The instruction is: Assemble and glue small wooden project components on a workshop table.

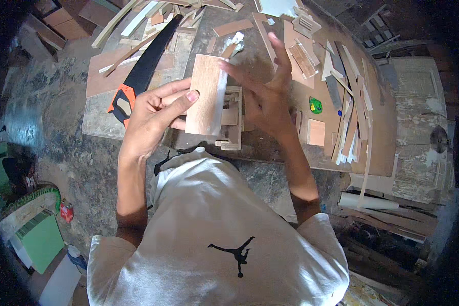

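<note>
My left hand point(155, 109) grips a thin rectangular wooden board point(203, 97) by its left side, thumb on the near face and fingers behind. A whitish band runs along the board's right edge; whether it is glue cannot be told. My right hand point(271, 99) holds nothing and has its fingers spread. One of its fingertips is at the upper right edge of the board, touching or very close. Partly hidden behind the board, a small wooden frame-like piece point(233, 122) sits at the table's front edge. Just beyond lies a small whitish container point(235, 43) with a stick.
A handsaw point(148, 61) with an orange and black handle lies left on the worktable point(188, 46). Wood offcuts point(155, 23) pile at the far left. Long strips point(353, 102) lie right, near a green round object point(315, 105) and a small square board point(316, 132).
</note>
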### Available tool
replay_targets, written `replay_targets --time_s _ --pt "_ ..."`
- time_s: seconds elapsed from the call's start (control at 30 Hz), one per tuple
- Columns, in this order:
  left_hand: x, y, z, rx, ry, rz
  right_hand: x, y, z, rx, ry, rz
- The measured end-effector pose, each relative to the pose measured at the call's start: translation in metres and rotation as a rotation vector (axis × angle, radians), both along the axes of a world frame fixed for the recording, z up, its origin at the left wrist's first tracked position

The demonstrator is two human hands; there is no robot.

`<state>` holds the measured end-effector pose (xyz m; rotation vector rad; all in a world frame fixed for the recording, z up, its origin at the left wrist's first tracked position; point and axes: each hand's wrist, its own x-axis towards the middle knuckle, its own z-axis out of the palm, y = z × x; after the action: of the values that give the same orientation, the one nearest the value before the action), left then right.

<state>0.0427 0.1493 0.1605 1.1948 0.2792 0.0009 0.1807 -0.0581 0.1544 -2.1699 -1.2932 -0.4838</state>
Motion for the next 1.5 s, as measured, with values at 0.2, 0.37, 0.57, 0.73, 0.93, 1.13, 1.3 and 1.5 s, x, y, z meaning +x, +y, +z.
replay_targets --time_s 0.2,0.37,0.57,0.73,0.93,1.13,1.3,1.5 --pt "0.006 0.000 -0.003 0.045 0.041 0.025 -0.032 -0.018 -0.006 -0.148 0.100 0.068" --pt "0.010 0.002 -0.011 -0.014 0.058 0.065 -0.045 -0.032 -0.022 -0.122 0.159 0.287" --pt "0.013 -0.001 -0.018 0.044 0.062 0.064 -0.029 -0.042 -0.012 0.067 0.513 0.341" --pt "0.016 -0.006 -0.022 -0.056 0.060 0.014 -0.026 -0.040 -0.022 0.500 1.222 0.323" --pt "0.019 -0.022 -0.025 -0.202 0.069 -0.082 -0.042 -0.029 -0.029 0.108 0.600 0.094" --pt "0.011 -0.013 -0.037 -0.284 0.067 -0.042 -0.032 -0.053 -0.047 -0.133 0.147 -0.095" --pt "0.015 -0.021 -0.019 -0.196 0.018 -0.018 -0.031 -0.069 -0.048 0.042 0.316 -0.149" --pt "0.024 -0.033 -0.020 -0.241 0.068 -0.050 -0.046 -0.070 -0.049 0.438 1.111 0.208"
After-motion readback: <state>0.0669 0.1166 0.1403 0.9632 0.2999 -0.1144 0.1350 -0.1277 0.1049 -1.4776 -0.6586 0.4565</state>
